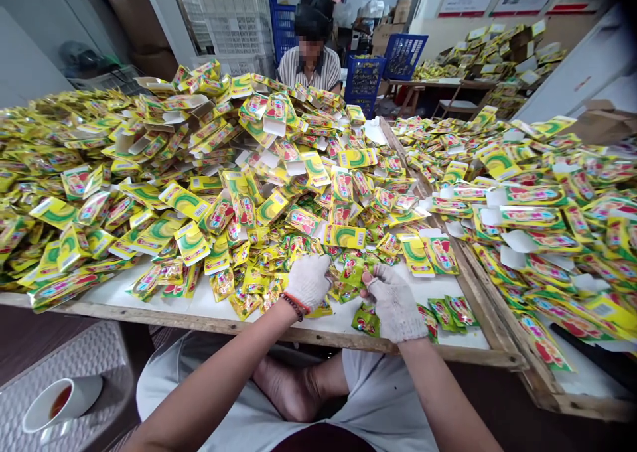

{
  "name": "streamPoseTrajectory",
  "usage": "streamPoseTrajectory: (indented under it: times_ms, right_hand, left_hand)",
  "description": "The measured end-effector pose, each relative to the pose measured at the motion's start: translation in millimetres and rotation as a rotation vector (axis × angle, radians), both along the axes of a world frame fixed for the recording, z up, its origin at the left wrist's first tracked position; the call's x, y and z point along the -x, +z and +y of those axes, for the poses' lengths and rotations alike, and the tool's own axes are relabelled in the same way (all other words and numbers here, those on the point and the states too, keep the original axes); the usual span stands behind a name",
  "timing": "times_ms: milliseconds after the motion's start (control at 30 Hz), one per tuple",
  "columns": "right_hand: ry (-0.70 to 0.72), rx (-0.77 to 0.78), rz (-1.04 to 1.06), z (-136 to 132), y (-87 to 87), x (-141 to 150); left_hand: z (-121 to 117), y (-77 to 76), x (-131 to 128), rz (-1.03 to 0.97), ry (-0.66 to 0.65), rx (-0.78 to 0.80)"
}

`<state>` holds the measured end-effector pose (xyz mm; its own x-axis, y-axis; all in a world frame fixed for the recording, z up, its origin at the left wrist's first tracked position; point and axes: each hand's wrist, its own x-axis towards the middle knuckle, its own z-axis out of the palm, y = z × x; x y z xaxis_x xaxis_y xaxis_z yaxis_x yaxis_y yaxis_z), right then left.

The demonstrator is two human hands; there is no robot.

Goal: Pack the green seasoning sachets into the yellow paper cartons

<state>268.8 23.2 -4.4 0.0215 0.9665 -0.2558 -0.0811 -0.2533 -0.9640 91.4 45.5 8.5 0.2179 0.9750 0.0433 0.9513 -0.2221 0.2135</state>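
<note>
My right hand (pixel 397 306), in a white knit glove with bare fingertips, pinches a small green packet (pixel 353 271) between thumb and fingers. To its left, my left hand (pixel 307 283), gloved the same way, has its fingers curled over the pile; what they hold, if anything, is hidden. Small yellow packets (pixel 249 278) lie around my left hand. Below the right hand's fingers is another green packet (pixel 365 319), and several more green packets (pixel 450 312) lie to its right. Flat yellow-green boxes (pixel 189 243), many with open white flaps, are heaped beyond both hands.
A wooden edge (pixel 209 316) borders the white tabletop, and a wooden divider (pixel 465 273) separates the right-hand pile of boxes (pixel 532 216). A cup of reddish-brown drink (pixel 82 399) stands on a stool (pixel 30 379) at lower left. Across the heap sits another person (pixel 318 64).
</note>
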Motion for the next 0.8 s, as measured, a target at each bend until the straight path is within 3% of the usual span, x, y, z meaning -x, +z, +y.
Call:
streamPoseTrajectory:
  times_ms: [167,367,500,600,700,800]
  right_hand:
    - [-0.040,0.046,0.177,-7,-5.5,8]
    - [-0.083,0.049,0.201,-1,-21.8,9]
    - [-0.075,0.044,0.204,-4,-22.6,7]
    - [-0.006,0.013,0.132,-9,-18.8,4]
    - [0.110,-0.057,-0.084,-11,-13.9,0]
    - [0.173,-0.131,-0.322,-11,-8.0,-2]
  left_hand:
    - [-7,0.5,4,-0.017,0.031,-0.024]
    - [-16,-5.1,-13,-0.007,0.061,0.107]
    - [-17,-8.5,-13,-0.086,0.053,0.079]
    - [-18,-6.4,-4,-0.434,0.055,0.109]
    - [-20,-1.0,4,-0.899,0.055,0.274]
    - [-21,3.4,8,-1.145,-0.014,0.439]
